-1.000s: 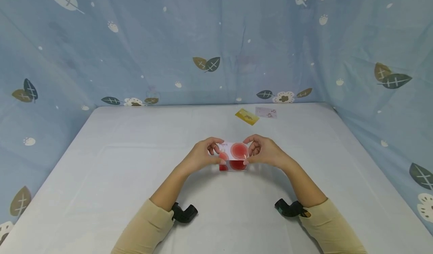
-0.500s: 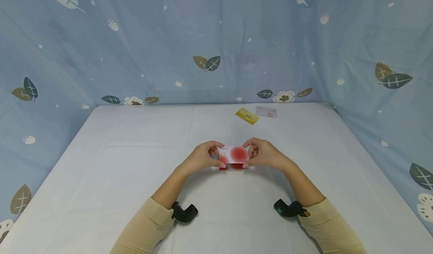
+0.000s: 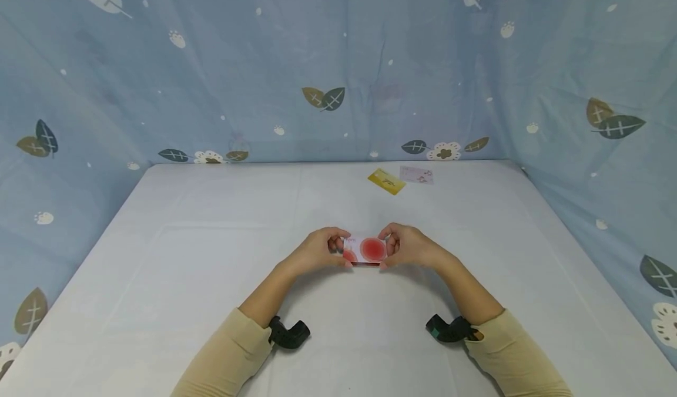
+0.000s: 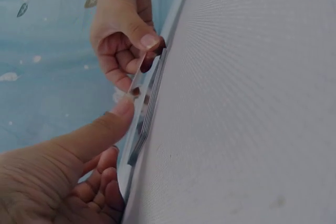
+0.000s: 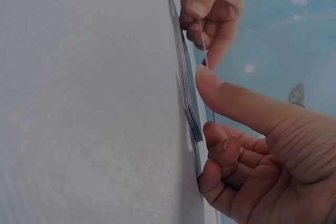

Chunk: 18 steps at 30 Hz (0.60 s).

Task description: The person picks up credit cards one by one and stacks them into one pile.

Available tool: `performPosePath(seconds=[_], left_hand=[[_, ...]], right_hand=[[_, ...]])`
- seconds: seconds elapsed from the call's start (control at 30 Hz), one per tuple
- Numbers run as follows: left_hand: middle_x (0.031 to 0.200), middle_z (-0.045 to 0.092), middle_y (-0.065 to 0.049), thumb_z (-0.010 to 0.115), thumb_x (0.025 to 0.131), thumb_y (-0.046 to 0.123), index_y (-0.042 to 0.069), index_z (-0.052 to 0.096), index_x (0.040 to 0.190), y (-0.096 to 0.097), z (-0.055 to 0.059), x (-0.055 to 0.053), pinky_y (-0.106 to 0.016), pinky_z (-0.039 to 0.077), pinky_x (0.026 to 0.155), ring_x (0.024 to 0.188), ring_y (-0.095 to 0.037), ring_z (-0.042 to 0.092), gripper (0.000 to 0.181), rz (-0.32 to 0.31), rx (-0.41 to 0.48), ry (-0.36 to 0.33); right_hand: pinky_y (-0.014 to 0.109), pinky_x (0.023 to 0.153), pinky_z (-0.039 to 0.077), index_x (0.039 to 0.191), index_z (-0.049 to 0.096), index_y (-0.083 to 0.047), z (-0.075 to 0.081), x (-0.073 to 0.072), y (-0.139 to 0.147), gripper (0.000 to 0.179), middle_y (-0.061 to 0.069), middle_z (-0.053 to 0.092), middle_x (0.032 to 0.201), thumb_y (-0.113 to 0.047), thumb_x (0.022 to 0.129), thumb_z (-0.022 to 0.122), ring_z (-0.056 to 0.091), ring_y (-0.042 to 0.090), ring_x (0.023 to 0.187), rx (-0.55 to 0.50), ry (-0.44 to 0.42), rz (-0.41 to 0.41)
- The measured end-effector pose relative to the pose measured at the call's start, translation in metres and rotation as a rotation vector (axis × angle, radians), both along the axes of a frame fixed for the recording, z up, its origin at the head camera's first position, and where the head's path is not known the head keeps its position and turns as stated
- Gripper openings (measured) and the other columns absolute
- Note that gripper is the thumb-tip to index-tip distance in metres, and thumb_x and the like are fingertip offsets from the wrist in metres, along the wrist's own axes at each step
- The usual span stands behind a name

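Head: card [image 3: 365, 250] (red-spotted) between hands [image 3: 318, 249] [image 3: 414, 246].

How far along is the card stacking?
Looks done: a card stack lies on the table. In hand: left hand and right hand grip a red-circled card above it. Remaining, probably: lowering that card; perhaps adding the yellow card and pale card behind.
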<state>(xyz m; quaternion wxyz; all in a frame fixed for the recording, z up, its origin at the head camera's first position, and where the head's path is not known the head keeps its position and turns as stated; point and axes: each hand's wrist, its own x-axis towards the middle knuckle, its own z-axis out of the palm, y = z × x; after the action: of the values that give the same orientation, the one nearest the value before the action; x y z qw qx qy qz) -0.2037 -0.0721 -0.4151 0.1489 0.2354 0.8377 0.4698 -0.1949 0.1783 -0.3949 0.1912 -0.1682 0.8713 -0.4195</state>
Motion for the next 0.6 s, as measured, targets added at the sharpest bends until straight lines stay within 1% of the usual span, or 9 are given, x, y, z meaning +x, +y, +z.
performPosePath(seconds=[0.1, 0.2, 0.33, 0.43, 0.6], left_hand=[[0.088, 0.055, -0.003, 0.085, 0.068, 0.013, 0.0, 0.06, 0.12, 0.0015, -0.0013, 0.0004, -0.026, 0.042, 0.074, 0.081, -0.015, 0.048, 0.059, 0.0, -0.011, 0.008], [0.088, 0.055, -0.002, 0.085, 0.068, 0.014, 0.001, 0.06, 0.12, 0.0019, -0.0034, 0.0006, -0.026, 0.041, 0.075, 0.081, -0.015, 0.048, 0.059, 0.005, -0.041, 0.02], [0.088, 0.054, -0.001, 0.086, 0.067, 0.015, 0.001, 0.061, 0.118, 0.0023, -0.0057, 0.0009, -0.026, 0.041, 0.075, 0.082, -0.014, 0.047, 0.058, 0.007, -0.076, 0.047], [0.087, 0.054, -0.001, 0.086, 0.067, 0.015, 0.0, 0.062, 0.117, 0.0024, -0.006, 0.001, -0.026, 0.041, 0.074, 0.081, -0.015, 0.047, 0.058, 0.003, -0.086, 0.066], [0.089, 0.055, -0.002, 0.086, 0.067, 0.015, 0.0, 0.062, 0.116, 0.0027, -0.0066, 0.0006, -0.027, 0.041, 0.076, 0.083, -0.015, 0.047, 0.057, -0.004, -0.101, 0.066]], right_hand=[[0.026, 0.06, 0.044, 0.11, 0.053, 0.002, -0.0003, 0.0008, 0.0005, 0.053, 0.004, 0.056, 0.074, -0.01, 0.068, 0.083, 0.05, 0.016, 0.065, 0.033, 0.011, 0.006], [0.027, 0.06, 0.044, 0.11, 0.054, 0.002, -0.0004, 0.0011, -0.0004, 0.053, 0.004, 0.056, 0.075, -0.011, 0.068, 0.084, 0.05, 0.016, 0.065, 0.05, 0.018, 0.004], [0.026, 0.06, 0.044, 0.11, 0.054, 0.002, 0.0003, 0.0018, -0.002, 0.053, 0.004, 0.055, 0.074, -0.011, 0.068, 0.084, 0.05, 0.016, 0.065, 0.065, 0.023, 0.003], [0.026, 0.061, 0.045, 0.109, 0.054, 0.002, 0.0004, 0.0025, -0.0032, 0.053, 0.004, 0.055, 0.074, -0.011, 0.067, 0.085, 0.05, 0.016, 0.065, 0.069, 0.025, 0.002], [0.027, 0.061, 0.046, 0.109, 0.055, 0.002, -0.0014, 0.0031, -0.0044, 0.052, 0.005, 0.055, 0.075, -0.009, 0.068, 0.084, 0.05, 0.016, 0.066, 0.07, 0.02, -0.003]])
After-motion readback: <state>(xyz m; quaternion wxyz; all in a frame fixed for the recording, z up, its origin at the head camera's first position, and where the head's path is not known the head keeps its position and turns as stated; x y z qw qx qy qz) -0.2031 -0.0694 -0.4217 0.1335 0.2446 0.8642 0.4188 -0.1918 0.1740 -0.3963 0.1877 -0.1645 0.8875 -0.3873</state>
